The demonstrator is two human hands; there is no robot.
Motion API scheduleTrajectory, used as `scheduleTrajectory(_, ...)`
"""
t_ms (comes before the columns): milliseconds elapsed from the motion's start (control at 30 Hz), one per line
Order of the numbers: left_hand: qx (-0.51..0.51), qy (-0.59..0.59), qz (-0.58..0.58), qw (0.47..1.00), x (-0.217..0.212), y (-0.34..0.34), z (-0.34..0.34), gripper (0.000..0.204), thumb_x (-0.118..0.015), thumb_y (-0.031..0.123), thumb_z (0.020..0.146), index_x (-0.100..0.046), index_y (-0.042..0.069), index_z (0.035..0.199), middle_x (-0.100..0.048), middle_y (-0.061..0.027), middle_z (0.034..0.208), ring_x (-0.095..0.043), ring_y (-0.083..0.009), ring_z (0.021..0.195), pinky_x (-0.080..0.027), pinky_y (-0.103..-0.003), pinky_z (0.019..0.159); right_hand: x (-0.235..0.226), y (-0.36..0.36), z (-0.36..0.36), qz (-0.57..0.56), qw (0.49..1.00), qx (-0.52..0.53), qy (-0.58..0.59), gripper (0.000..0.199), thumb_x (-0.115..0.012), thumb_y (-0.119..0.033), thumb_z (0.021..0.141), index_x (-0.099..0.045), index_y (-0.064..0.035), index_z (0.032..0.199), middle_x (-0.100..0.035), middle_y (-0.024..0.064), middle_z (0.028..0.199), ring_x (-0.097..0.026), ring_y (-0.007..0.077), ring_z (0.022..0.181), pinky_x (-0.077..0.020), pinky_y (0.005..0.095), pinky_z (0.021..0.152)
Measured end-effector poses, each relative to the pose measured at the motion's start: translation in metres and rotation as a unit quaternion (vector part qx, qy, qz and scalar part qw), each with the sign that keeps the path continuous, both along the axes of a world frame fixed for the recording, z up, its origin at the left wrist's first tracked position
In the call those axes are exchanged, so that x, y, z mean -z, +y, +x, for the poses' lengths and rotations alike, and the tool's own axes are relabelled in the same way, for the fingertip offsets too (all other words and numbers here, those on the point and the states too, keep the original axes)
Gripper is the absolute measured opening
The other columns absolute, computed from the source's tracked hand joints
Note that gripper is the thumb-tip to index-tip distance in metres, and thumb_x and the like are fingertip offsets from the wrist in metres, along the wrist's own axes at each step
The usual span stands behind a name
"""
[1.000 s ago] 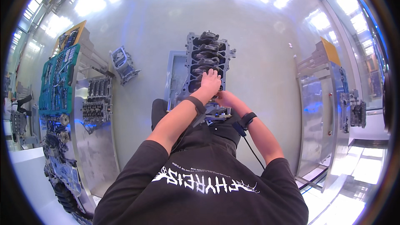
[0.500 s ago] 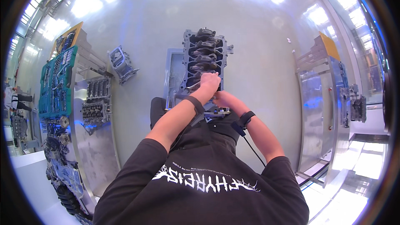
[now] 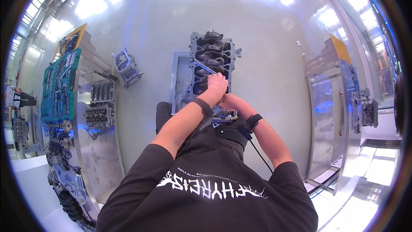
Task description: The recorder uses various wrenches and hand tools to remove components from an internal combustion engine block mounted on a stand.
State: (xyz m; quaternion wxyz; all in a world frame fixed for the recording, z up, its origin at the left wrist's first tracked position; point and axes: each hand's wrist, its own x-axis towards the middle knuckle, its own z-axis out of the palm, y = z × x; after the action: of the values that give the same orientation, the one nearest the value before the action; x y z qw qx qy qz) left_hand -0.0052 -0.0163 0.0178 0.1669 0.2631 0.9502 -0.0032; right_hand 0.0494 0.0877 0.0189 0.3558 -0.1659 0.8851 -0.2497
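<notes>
An engine block point(image 3: 232, 66) stands in front of me with its crankshaft point(image 3: 213, 56) exposed. My left hand point(image 3: 218, 84) is closed on a silver wrench point(image 3: 204, 66) above the near half of the block. The wrench's long bar slants up and left across the crankshaft. Just below and to the right, at the block's near end, my right hand point(image 3: 229, 102) has its fingers curled together. What those fingers hold is hidden. A small part with dark fittings point(image 3: 230, 116) shows under the right hand.
To the left, a metal bench point(image 3: 103, 154) carries a green tool case point(image 3: 60, 88), cylinder heads point(image 3: 101, 103) and other engine parts. A grey casting point(image 3: 127, 68) lies on the floor. Another bench point(image 3: 326, 124) stands right, with engine parts point(image 3: 369, 111) beyond it.
The wrench's bar has swung clockwise, from pointing left to pointing up and left. My left hand has turned with it; my right hand stays in about the same place.
</notes>
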Motion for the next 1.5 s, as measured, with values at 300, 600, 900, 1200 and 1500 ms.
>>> scheduleTrajectory(300,0.051,0.038,0.011,0.998,0.006,-0.001,0.001,0.033,-0.067,0.020,0.077,-0.067,0.008,0.108,-0.050,-0.0154,0.131,-0.041,-0.0313,0.129,-0.043,-0.041,0.095,-0.005,0.000,0.005,-0.003,1.000,0.009,0.014,0.047,-0.052,-0.013,0.075,-0.057,-0.0080,0.121,-0.066,0.0203,0.081,-0.062,0.0323,0.064,-0.0506,0.0411,0.066)
scheduleTrajectory(600,0.068,0.000,0.032,0.997,0.000,-0.005,-0.002,0.040,-0.073,0.018,0.070,-0.068,0.008,0.108,-0.040,-0.0138,0.143,-0.037,-0.0324,0.133,-0.043,-0.043,0.097,0.016,0.004,0.003,-0.007,0.999,-0.007,0.030,0.049,-0.052,-0.013,0.076,-0.056,-0.0103,0.124,-0.064,0.0219,0.100,-0.063,0.0374,0.085,-0.0495,0.0436,0.080)
scheduleTrajectory(900,0.121,0.006,-0.017,0.992,-0.010,-0.006,-0.003,0.027,-0.066,0.021,0.079,-0.071,0.014,0.104,-0.049,-0.0038,0.132,-0.045,-0.0238,0.119,-0.044,-0.038,0.086,0.016,0.005,0.003,-0.004,0.999,-0.015,0.036,0.050,-0.053,-0.016,0.077,-0.054,-0.0113,0.127,-0.062,0.0216,0.109,-0.061,0.0380,0.093,-0.0476,0.0443,0.086)
scheduleTrajectory(1200,0.125,0.005,0.018,0.992,-0.010,-0.004,-0.006,0.036,-0.080,0.017,0.061,-0.072,0.010,0.095,-0.050,-0.0023,0.126,-0.041,-0.0266,0.123,-0.043,-0.045,0.093,0.037,0.005,0.000,0.027,0.999,-0.008,0.038,0.050,-0.053,-0.014,0.077,-0.054,-0.0096,0.126,-0.061,0.0216,0.113,-0.059,0.0384,0.100,-0.0456,0.0445,0.091)
scheduleTrajectory(1500,0.152,0.037,-0.024,0.987,-0.013,-0.002,-0.005,0.023,-0.053,0.023,0.087,-0.072,0.016,0.100,-0.054,0.0029,0.122,-0.042,-0.0213,0.120,-0.040,-0.040,0.086,0.027,0.000,0.004,-0.020,0.999,0.000,0.048,0.051,-0.050,-0.011,0.074,-0.055,-0.0082,0.125,-0.061,0.0212,0.113,-0.058,0.0379,0.103,-0.0450,0.0442,0.092)
